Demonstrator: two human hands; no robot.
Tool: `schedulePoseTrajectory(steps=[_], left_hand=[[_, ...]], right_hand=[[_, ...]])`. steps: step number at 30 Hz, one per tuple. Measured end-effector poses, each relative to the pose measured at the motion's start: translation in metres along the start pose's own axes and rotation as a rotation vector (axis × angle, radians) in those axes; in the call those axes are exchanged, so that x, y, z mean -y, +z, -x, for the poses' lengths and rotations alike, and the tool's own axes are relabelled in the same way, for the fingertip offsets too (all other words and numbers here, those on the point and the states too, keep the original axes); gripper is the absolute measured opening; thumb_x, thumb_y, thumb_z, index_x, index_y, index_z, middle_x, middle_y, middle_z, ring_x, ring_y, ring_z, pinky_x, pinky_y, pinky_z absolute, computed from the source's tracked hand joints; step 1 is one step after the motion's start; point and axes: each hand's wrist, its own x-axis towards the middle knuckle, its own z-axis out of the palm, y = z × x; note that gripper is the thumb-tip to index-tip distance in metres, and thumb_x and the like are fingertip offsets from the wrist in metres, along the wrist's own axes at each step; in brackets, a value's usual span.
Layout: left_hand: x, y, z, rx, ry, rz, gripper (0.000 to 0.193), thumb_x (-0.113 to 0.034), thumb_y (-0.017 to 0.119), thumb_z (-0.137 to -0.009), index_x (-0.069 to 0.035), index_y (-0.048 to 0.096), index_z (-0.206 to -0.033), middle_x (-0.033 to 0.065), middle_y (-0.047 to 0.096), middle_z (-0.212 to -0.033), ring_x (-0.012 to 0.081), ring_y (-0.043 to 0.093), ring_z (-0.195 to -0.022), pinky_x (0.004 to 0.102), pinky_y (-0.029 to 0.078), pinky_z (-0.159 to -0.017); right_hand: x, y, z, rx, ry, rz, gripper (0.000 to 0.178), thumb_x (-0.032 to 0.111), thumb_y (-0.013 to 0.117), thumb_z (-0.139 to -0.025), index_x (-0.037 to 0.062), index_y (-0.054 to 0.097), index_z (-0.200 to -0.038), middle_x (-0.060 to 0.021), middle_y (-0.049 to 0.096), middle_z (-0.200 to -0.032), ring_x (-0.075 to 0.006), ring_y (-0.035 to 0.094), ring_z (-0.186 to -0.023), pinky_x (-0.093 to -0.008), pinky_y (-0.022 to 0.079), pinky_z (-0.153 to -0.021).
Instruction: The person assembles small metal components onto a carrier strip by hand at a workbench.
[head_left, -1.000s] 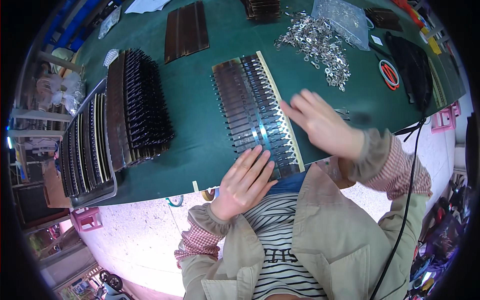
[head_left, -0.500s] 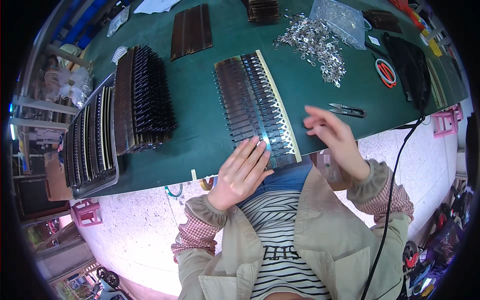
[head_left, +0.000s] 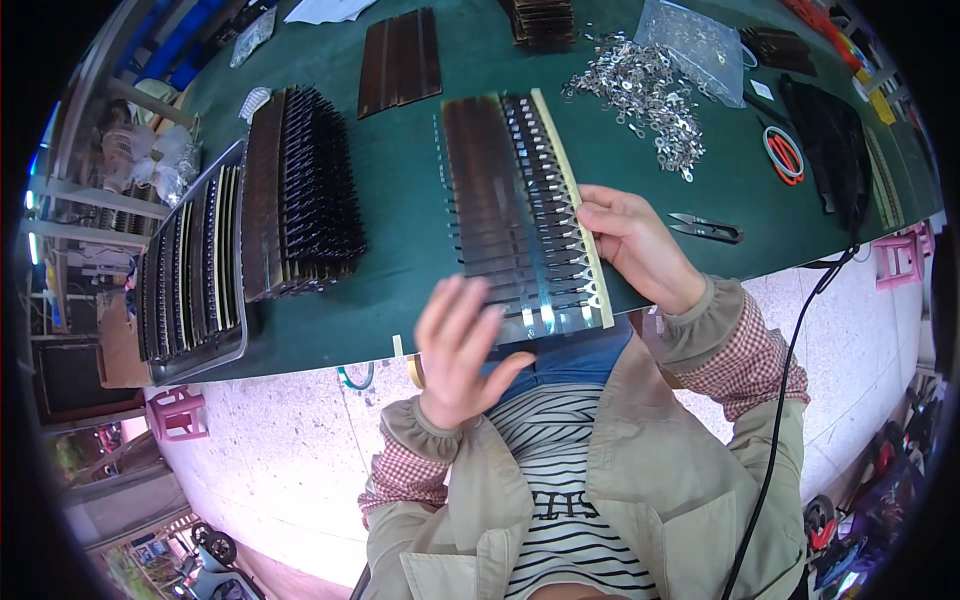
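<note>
A dark brown, see-through sheet (head_left: 490, 190) carries a row of metal ring terminals down its right side, beside a pale yellow strip (head_left: 572, 205). My right hand (head_left: 645, 245) grips that strip's edge about midway, thumb on top and the other fingers mostly hidden underneath. The sheet seems slightly lifted from the green table. Just off its lower left corner, my left hand (head_left: 455, 350) is open with the fingers spread, a little blurred, holding nothing. A pair of thread snips (head_left: 707, 228) lies to the right of my right hand.
A tall stack of similar sheets (head_left: 265, 190) stands at the left, beside a metal tray (head_left: 243, 310) of more. Loose ring terminals (head_left: 650, 95) lie heaped at the back right near a clear bag (head_left: 695, 45). A black cable (head_left: 790, 370) hangs at the right.
My left hand has come off the sheet and moved down-left, its fingers spreading. My right hand has moved in and taken hold of the yellow strip. The sheet looks slightly raised.
</note>
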Motion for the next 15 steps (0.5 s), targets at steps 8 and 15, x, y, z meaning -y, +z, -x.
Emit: schedulePoseTrajectory(steps=[8, 15], left_hand=[[-0.027, 0.019, 0.006, -0.505, -0.782, 0.977, 0.055, -0.009, 0.058, -0.098, -0.001, 0.041, -0.150, 0.0137, 0.053, -0.145, 0.0304, 0.052, -0.135, 0.0467, 0.039, -0.118], [-0.028, 0.026, -0.032, -0.605, -1.017, 1.494, 0.061, -0.015, 0.062, -0.104, -0.005, 0.033, -0.156, 0.0106, 0.049, -0.153, 0.0256, 0.050, -0.138, 0.0433, 0.038, -0.117]], right_hand=[[0.011, 0.013, -0.005, -0.003, -0.197, -0.049, 0.044, 0.015, 0.058, -0.104, -0.0070, 0.051, -0.142, -0.0082, 0.070, -0.121, -0.0125, 0.069, -0.104, -0.0277, 0.056, -0.095], [0.000, 0.025, -0.016, -0.052, -0.215, 0.029, 0.047, 0.019, 0.060, -0.104, -0.0060, 0.050, -0.143, -0.0100, 0.068, -0.124, -0.0166, 0.067, -0.112, -0.0342, 0.052, -0.103]])
